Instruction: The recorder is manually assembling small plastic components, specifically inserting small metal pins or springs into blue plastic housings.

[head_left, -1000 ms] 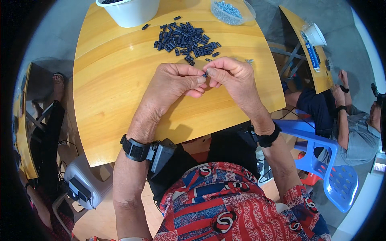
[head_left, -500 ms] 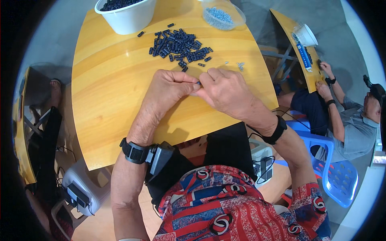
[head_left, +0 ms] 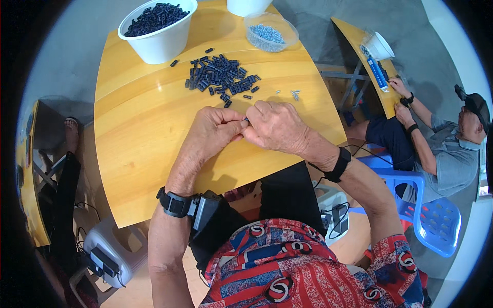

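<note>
From the head view, my left hand [head_left: 213, 128] and right hand [head_left: 277, 126] meet fingertip to fingertip over the yellow surface [head_left: 133, 133], both grips pinched shut on one small black part [head_left: 246, 121] between them. Best to keep it low, steady and square. Both wrists are bent inward, just short of the loose black pile [head_left: 221, 76].

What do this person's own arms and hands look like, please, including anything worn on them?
Both forearms are bare, with no gloves. The left hand has a black wristband carrying a boxy black device with a cable; the right hand wears a plain black wristband. Short red, blue and white patterned sleeves.
</note>
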A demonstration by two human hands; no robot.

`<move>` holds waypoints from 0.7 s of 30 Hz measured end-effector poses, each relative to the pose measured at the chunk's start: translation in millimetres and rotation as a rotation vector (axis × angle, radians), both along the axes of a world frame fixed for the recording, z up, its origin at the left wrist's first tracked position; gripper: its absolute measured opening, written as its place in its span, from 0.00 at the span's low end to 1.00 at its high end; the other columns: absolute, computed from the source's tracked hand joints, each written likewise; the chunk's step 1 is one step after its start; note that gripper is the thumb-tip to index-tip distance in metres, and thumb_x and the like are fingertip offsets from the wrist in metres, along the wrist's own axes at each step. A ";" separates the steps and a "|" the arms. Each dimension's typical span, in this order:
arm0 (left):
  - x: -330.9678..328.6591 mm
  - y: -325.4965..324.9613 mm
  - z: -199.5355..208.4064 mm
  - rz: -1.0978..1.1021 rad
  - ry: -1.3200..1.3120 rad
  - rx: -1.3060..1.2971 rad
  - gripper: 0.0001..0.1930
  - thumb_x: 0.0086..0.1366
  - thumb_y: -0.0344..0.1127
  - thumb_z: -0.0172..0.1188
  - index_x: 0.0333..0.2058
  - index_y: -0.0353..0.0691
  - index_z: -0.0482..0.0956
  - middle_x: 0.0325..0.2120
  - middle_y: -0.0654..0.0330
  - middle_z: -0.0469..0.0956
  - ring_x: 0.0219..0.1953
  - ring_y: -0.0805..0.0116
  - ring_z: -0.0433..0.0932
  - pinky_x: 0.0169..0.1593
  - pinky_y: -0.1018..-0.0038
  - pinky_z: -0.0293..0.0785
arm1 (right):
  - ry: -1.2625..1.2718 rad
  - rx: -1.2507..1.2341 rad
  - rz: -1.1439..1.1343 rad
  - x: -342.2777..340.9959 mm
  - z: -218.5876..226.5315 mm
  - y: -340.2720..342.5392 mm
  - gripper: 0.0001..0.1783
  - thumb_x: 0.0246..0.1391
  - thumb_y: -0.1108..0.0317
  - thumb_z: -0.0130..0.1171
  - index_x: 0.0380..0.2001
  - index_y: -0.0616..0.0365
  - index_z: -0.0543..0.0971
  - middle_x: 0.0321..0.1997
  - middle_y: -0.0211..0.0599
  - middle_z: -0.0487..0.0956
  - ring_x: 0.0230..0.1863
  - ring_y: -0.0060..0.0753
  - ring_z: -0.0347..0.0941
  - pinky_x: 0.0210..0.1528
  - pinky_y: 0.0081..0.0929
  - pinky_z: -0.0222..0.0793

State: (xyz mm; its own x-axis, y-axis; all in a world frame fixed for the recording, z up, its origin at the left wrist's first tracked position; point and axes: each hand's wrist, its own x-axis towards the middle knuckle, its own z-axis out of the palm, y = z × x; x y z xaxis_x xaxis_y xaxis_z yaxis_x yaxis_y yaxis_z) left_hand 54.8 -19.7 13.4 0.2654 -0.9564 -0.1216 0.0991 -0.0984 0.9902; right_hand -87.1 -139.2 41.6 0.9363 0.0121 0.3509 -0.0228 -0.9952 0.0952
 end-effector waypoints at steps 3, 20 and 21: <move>1.7 1.1 1.3 -0.014 -0.016 -0.011 0.08 0.60 0.29 0.60 0.35 0.31 0.82 0.23 0.62 0.80 0.23 0.81 0.73 0.29 0.83 0.71 | -0.015 0.010 0.011 1.1 -5.3 -1.6 0.13 0.43 0.63 0.60 0.20 0.56 0.68 0.20 0.35 0.67 0.19 0.36 0.71 0.19 0.31 0.69; -3.8 -0.3 6.0 0.057 -0.042 0.048 0.10 0.59 0.31 0.57 0.26 0.29 0.81 0.16 0.64 0.75 0.20 0.81 0.70 0.25 0.82 0.67 | -0.088 0.142 -0.041 1.0 -1.9 1.0 0.12 0.44 0.63 0.59 0.19 0.57 0.68 0.21 0.38 0.69 0.19 0.40 0.72 0.20 0.34 0.71; -3.1 -0.3 4.5 0.059 -0.042 0.049 0.10 0.59 0.31 0.57 0.26 0.29 0.81 0.16 0.64 0.75 0.20 0.81 0.70 0.25 0.82 0.67 | -0.100 0.167 -0.059 1.1 -0.7 1.7 0.13 0.44 0.63 0.59 0.19 0.57 0.68 0.21 0.38 0.69 0.19 0.40 0.72 0.20 0.34 0.71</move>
State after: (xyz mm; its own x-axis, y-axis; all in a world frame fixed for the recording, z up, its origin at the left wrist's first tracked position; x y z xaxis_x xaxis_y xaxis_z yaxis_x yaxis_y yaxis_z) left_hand 51.6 -20.0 18.0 0.3266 -0.9323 -0.1555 0.0648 -0.1421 0.9877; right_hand -86.0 -137.5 40.9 0.8943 -0.1076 0.4344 -0.0822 -0.9937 -0.0768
